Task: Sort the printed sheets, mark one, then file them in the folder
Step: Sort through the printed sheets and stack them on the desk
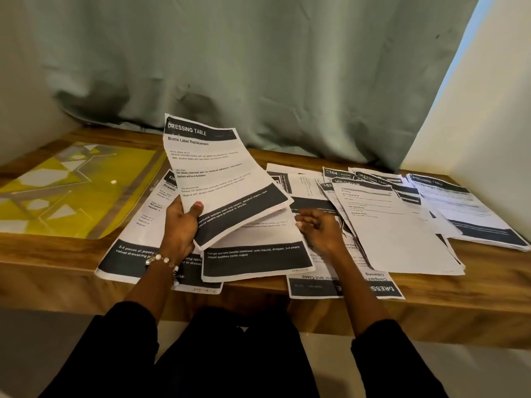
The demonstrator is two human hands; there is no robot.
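Above the middle of the wooden worktop [57,257], a thin stack of printed sheets [221,173] headed "DRESSING TABLE – Bottle Label Replacement" is lifted at a tilt, white with dark bands at top and bottom. The left hand [181,225] grips its lower left edge, thumb on the front, fingers curled behind; a beaded bracelet [166,262] sits on that wrist. Beneath it lie loose sheets: one listing a serum bottle [255,257], another about jewelry [132,254] partly hidden by the forearm. The right hand [319,228] hovers just over the spread papers, fingers loosely curled and holding nothing. An upside-down sheet [344,288] hangs over the worktop's near edge under that arm. To the right sit an overlapping pile [396,231] and a separate stack [471,214] near the corner. Well apart at the left lies a yellow patterned folder [71,191]. Behind hangs a grey-green curtain [258,67].
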